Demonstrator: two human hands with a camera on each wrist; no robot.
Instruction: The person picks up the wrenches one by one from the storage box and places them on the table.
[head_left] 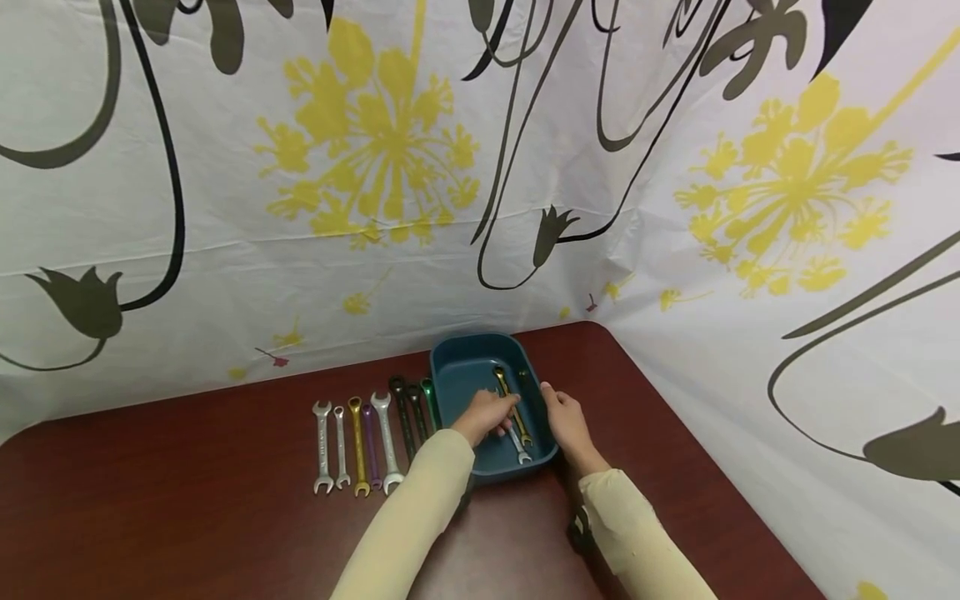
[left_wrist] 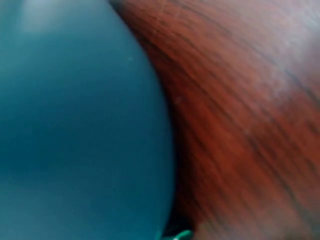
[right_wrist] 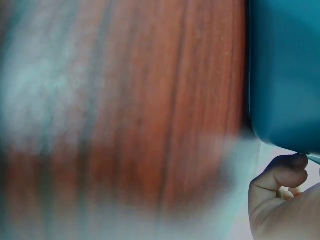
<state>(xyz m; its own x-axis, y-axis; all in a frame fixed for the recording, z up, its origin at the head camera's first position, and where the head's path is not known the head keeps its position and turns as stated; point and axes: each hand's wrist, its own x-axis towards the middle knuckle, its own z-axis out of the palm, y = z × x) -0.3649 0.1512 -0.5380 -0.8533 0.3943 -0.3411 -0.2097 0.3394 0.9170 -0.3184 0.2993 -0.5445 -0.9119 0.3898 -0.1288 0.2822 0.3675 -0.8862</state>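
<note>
A blue tray (head_left: 487, 340) stands on the table with a gold wrench (head_left: 527, 435) and a silver wrench (head_left: 522, 455) inside. My left hand (head_left: 487, 414) reaches into it, fingers curled round the silver wrench's shaft, with the thumb crossing the gold wrench. The palm side is hidden. On the tray's right side my right hand (head_left: 567, 423) grips the rim. In the right wrist view the bent thumb (right_wrist: 282, 172) lies against the tray's edge (right_wrist: 285, 142). The left wrist view shows only the tray's outer wall (left_wrist: 85, 125) and the table.
Left of the tray several wrenches lie in a row, among them a silver one (head_left: 322, 446), a gold one (head_left: 358, 446), a purple one (head_left: 372, 446) and a black one (head_left: 403, 417). The brown table (head_left: 187, 492) meets a patterned cloth wall (head_left: 225, 317) behind and at right.
</note>
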